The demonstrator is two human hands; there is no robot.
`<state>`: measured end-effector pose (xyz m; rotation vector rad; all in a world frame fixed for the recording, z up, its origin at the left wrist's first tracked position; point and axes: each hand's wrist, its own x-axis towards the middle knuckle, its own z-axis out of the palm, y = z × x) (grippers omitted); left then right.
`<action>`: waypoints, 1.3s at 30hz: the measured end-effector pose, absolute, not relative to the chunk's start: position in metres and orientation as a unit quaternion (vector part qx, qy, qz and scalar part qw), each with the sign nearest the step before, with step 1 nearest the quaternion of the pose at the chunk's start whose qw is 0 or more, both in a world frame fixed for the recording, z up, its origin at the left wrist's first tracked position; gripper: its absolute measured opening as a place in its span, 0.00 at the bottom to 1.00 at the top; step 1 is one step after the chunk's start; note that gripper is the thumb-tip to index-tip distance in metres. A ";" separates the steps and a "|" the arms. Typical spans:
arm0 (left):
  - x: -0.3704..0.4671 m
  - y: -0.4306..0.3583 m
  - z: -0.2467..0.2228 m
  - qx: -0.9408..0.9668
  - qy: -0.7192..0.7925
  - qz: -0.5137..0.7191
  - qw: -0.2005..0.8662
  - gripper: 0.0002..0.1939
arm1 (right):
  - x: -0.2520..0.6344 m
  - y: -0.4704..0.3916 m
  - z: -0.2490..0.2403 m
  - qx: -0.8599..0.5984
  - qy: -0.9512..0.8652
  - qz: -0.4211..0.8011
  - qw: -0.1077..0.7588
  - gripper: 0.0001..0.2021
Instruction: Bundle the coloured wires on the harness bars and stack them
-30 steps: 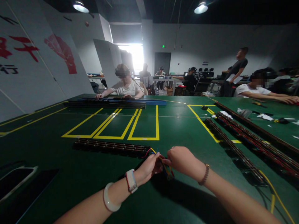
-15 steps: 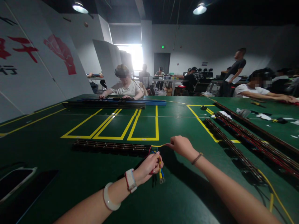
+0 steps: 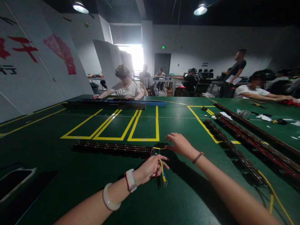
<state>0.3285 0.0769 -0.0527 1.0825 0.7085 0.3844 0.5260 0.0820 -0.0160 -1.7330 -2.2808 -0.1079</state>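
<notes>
A long dark rail assembly (image 3: 112,147) lies on the green table, with thin coloured wires coming from its right end. My left hand (image 3: 151,168) is closed around the wires (image 3: 162,172), its index finger stretched out to the right. Yellow and blue wire ends with ring terminals hang below the fingers. Up and to the right, my right hand (image 3: 179,145) has its fingers apart and curved, beside the tip of a thin yellow wire (image 3: 160,148). Nothing shows gripped in it.
More long rail assemblies (image 3: 234,150) with red and yellow wires lie at the right. Yellow tape outlines (image 3: 143,139) mark the table ahead. Across it, a person (image 3: 127,84) works at dark and blue rails (image 3: 105,104). A dark flat device (image 3: 16,181) lies at the left.
My right hand has opened its fingers and let go of the yellow wire. My left index finger has stretched out, and the hanging wire ends have shifted slightly right.
</notes>
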 end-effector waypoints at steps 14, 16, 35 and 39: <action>0.329 0.083 -0.071 0.455 0.325 0.175 0.811 0.20 | 0.508 0.075 -0.014 -0.329 -0.923 0.148 0.134 0.07; 0.329 0.084 -0.071 0.448 0.303 0.177 0.822 0.22 | 0.515 0.078 -0.011 -0.315 -0.916 0.192 0.159 0.08; 0.333 0.078 -0.068 0.414 0.345 0.239 0.808 0.04 | 0.417 0.113 -0.010 -0.407 -0.894 -0.113 0.150 0.09; 0.333 0.078 -0.068 0.409 0.350 0.243 0.807 0.07 | 0.410 0.116 -0.014 -0.404 -0.897 -0.142 0.115 0.10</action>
